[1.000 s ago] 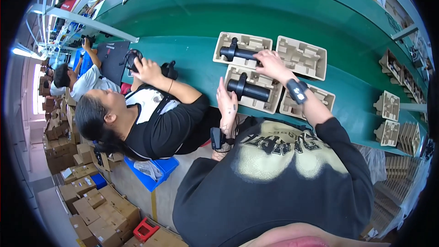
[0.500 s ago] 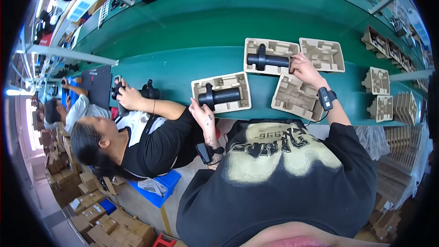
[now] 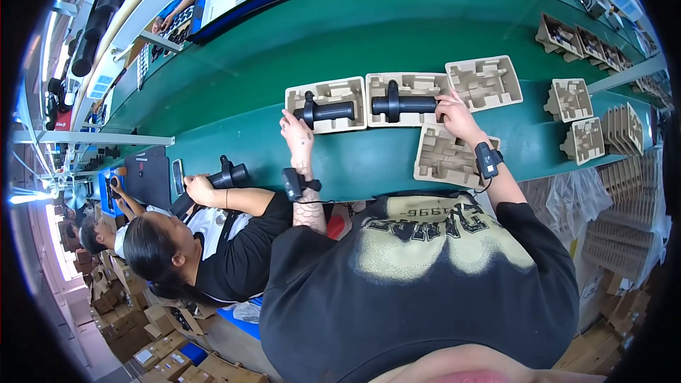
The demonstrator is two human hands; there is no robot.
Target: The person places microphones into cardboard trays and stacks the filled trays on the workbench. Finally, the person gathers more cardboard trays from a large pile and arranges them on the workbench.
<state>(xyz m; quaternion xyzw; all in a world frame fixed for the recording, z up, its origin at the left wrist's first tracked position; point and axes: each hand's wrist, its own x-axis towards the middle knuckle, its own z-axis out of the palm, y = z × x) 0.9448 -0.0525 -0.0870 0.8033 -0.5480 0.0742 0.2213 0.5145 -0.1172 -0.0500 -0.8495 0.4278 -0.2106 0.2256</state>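
Observation:
Three moulded pulp trays stand in a row at the far side of the near bench strip. The left pulp tray [image 3: 339, 87] holds a black cylindrical device [image 3: 332, 111] with a ring-shaped collar. My left hand [image 3: 298, 135] is closed on its near left corner. Beside it, the middle pulp tray [image 3: 422, 84] holds a similar black device [image 3: 408, 105]. My right hand [image 3: 457, 117] is closed at this tray's right wall, by the device's end; some fingertips are hidden. The right pulp tray [image 3: 489, 79] has bare compartments, as does another pulp tray [image 3: 443, 159] nearer me.
A co-worker [image 3: 213, 237] sits close on my left, with a black device [image 3: 228, 172] and a phone [image 3: 177, 176] on the bench. Stacked pulp trays [image 3: 624, 130] stand at the right. Metal posts [image 3: 628, 71] and a raised green shelf [image 3: 355, 21] border the work strip.
My left hand has pushed the left tray with its device away from me, up beside the middle tray. My right hand stays at the middle tray's right end. The view has shifted slightly.

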